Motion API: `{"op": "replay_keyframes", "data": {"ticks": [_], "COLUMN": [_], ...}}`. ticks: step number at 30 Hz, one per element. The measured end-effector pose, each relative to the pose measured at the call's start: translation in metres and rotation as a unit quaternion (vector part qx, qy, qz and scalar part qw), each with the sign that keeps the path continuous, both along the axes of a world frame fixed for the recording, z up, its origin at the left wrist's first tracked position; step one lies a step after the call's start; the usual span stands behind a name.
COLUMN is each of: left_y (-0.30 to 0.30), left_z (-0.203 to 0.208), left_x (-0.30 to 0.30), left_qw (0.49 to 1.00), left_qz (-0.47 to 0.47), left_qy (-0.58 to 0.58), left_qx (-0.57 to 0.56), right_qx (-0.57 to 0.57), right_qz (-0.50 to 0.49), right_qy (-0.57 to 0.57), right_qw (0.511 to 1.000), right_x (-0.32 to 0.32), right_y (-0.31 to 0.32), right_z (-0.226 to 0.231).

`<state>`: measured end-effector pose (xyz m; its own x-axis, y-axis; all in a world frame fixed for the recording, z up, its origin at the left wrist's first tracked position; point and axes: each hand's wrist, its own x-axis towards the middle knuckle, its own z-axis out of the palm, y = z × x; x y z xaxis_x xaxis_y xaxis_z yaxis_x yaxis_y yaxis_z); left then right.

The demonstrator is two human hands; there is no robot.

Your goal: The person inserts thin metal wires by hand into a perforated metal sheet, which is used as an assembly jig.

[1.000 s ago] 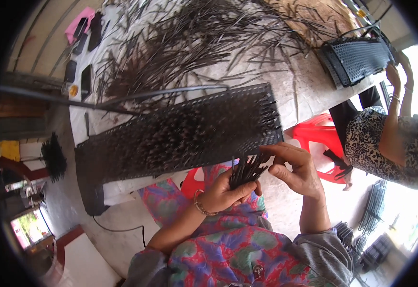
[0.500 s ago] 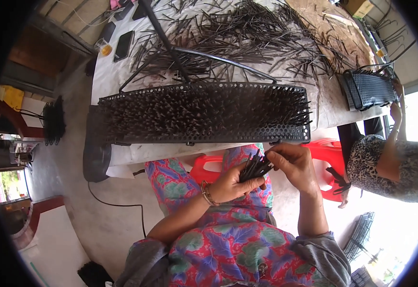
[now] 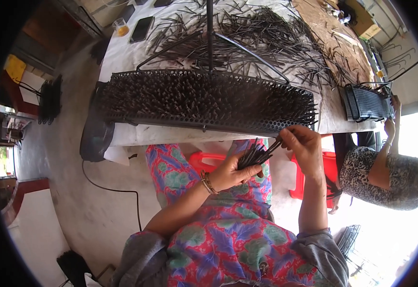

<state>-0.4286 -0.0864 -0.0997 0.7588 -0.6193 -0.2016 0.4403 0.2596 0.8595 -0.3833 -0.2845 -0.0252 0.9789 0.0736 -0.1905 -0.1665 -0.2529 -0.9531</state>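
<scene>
My left hand [image 3: 235, 173] is closed round a bundle of thin black sticks [image 3: 253, 157] above my lap. Between the thumb and fingertips of my right hand [image 3: 306, 147] is a single black stick [image 3: 276, 143], whose lower end still meets the bundle. That hand is just below the front right corner of a long perforated black rack [image 3: 261, 125] at the table's near edge. Dense rows of upright black sticks [image 3: 194, 98] fill most of the rack's holes; a strip along its front right shows bare holes.
Loose black sticks [image 3: 266, 36] cover the far tabletop [image 3: 123, 57]. A phone [image 3: 142, 29] and a glass [image 3: 121, 27] stand at the back left. Metal struts [image 3: 210, 48] rise behind the rack. At right, another person [image 3: 362, 174] works at a second rack [image 3: 368, 103]. A red stool [image 3: 300, 184] is below.
My right hand has moved slightly up and right from the bundle, drawing one stick partly out. The left hand stays closed on the rest. The view has turned a little.
</scene>
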Motion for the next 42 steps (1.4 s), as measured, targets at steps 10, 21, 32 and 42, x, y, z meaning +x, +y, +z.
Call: {"op": "replay_keyframes", "data": {"ticks": [10,21,32,42], "left_y": [0.014,0.004,0.001,0.006], "left_z": [-0.017,-0.015,-0.018,-0.025], "left_x": [-0.004,-0.006,-0.008,-0.01], "left_qw": [0.996,0.994,0.989,0.986], "left_qz": [0.07,0.1,0.109,0.113], "left_qy": [0.05,0.04,0.094,0.115], "left_qx": [-0.019,-0.017,-0.047,-0.044], "right_qx": [-0.007,-0.04,-0.109,-0.307], "right_qz": [-0.052,0.045,-0.058,0.034], "right_qy": [-0.109,0.002,-0.243,-0.42], "right_qw": [0.993,0.998,0.962,0.853], "right_x": [0.034,0.015,0.035,0.045], "right_y": [0.004,0.028,0.031,0.04], "right_z": [0.006,-0.011,-0.017,-0.031]}}
